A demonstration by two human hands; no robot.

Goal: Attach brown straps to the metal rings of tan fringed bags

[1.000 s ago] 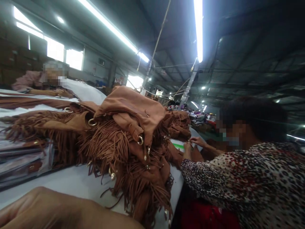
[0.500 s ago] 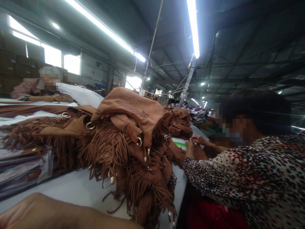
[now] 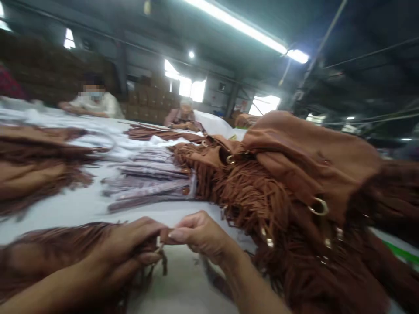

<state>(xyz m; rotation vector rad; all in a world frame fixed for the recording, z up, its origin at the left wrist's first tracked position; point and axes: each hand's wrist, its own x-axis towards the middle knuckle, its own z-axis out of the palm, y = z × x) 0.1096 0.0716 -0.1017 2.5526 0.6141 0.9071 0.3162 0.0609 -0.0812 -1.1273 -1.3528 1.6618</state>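
Note:
In the lower middle of the head view my left hand (image 3: pixel 131 246) and my right hand (image 3: pixel 204 235) meet, both closed. Their fingertips pinch a small brown leather-like strip (image 3: pixel 165 235) between them; a pale, metallic-looking bit shows by the left fingers, too blurred to name. A brown fringed bag (image 3: pixel 62 242) lies under and beside my left hand, partly hidden by that forearm. To the right of my right hand rises a pile of brown fringed bags (image 3: pixel 314 144) with gold rings and clasps, apart from the hand.
Flat plastic-wrapped pieces (image 3: pixel 150 179) lie on the white table (image 3: pixel 81 209) beyond my hands. More brown fringed goods (image 3: pixel 32 165) lie at the left. Across the table sit a person in white (image 3: pixel 111 104) and another in pink (image 3: pixel 175 117). Stacked cartons (image 3: pixel 147 102) stand behind.
The view has swung left, so the bag pile now sits further right and the patterned-sleeved co-worker is out of view. Both my hands now show, pinching the strip; earlier only one blurred arm showed.

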